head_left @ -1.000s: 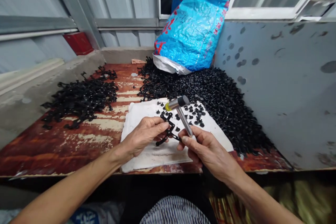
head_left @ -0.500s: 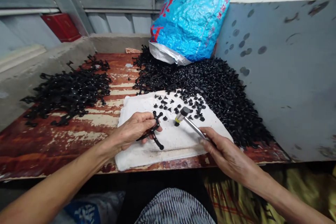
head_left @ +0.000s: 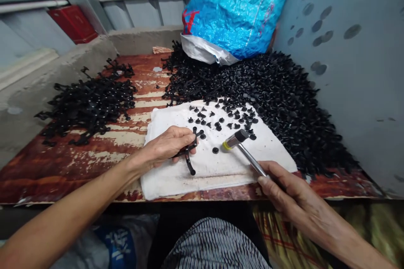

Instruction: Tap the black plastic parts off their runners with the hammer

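My left hand (head_left: 172, 145) is closed around a black branched plastic part (head_left: 190, 163), held above the white cloth (head_left: 170, 180). One arm of the part hangs down, and my fingers hide some of the rest. My right hand (head_left: 284, 187) grips the handle of a small mallet (head_left: 236, 138), whose metal head has a black face and a yellow face. The yellow face points left and down, near a single round black piece (head_left: 215, 150) on the cloth. Several similar small black pieces with stems (head_left: 218, 126) are scattered behind it.
A pile of black branched parts (head_left: 91, 103) lies at the left of the worn red-brown table (head_left: 94, 155). A large heap of small black pieces (head_left: 277, 92) spreads at the right, below a blue sack (head_left: 233, 12). A grey panel (head_left: 356, 80) borders the right side.
My right hand and the mallet have moved right, away from the single black piece, which is now fully visible. The part in my left hand has turned slightly. The camera view has shifted.
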`<action>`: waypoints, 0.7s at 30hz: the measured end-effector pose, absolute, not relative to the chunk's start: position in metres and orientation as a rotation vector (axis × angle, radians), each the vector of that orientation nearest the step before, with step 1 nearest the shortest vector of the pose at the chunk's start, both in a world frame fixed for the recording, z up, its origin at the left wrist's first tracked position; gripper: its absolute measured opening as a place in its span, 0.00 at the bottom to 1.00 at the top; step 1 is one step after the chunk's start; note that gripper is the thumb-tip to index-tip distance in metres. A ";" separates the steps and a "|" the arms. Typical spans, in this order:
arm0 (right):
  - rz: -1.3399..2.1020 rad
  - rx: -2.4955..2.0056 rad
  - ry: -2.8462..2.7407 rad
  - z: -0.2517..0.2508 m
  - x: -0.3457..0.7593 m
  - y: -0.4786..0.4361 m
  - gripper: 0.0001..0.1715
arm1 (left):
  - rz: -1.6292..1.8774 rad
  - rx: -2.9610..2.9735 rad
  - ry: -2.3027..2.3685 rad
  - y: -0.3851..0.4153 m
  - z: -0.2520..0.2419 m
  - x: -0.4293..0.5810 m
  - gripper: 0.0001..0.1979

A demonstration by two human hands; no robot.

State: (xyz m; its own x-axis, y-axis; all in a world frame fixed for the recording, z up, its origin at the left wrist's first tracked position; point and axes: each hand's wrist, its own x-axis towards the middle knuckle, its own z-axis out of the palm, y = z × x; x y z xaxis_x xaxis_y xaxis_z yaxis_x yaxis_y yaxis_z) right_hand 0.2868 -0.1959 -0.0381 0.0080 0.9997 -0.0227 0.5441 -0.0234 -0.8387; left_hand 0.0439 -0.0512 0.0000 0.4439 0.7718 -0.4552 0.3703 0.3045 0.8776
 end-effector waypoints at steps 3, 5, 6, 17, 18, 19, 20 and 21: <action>1.047 -1.631 -1.576 -0.042 0.291 -0.196 0.17 | 0.342 1.267 1.173 -0.049 0.001 0.047 0.11; 1.073 -1.630 -1.551 -0.041 0.291 -0.195 0.17 | 0.338 1.245 1.179 -0.048 0.000 0.048 0.12; 1.070 -1.627 -1.544 -0.040 0.290 -0.194 0.17 | 0.341 1.239 1.178 -0.048 0.000 0.048 0.12; 0.958 -1.613 -1.585 -0.032 0.287 -0.192 0.14 | 0.353 1.178 1.200 -0.045 -0.004 0.049 0.13; 0.970 -1.622 -1.584 -0.033 0.288 -0.192 0.15 | 0.352 1.175 1.199 -0.045 -0.004 0.050 0.13; 0.991 -1.638 -1.583 -0.033 0.289 -0.193 0.15 | 0.350 1.175 1.197 -0.046 -0.003 0.050 0.14; 1.021 -1.658 -1.583 -0.034 0.290 -0.193 0.16 | 0.347 1.175 1.198 -0.046 -0.002 0.050 0.14; 1.053 -1.684 -1.583 -0.035 0.291 -0.194 0.17 | 0.343 1.176 1.202 -0.046 -0.001 0.051 0.15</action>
State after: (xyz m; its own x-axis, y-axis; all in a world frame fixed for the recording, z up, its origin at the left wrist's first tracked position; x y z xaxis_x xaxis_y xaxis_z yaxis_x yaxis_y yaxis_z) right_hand 0.2911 -0.1941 -0.0347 -0.0219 0.9887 -0.1482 0.5189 -0.1154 -0.8470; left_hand 0.0509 -0.0462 -0.0010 0.3929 0.7472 -0.5361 0.3513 0.4167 0.8384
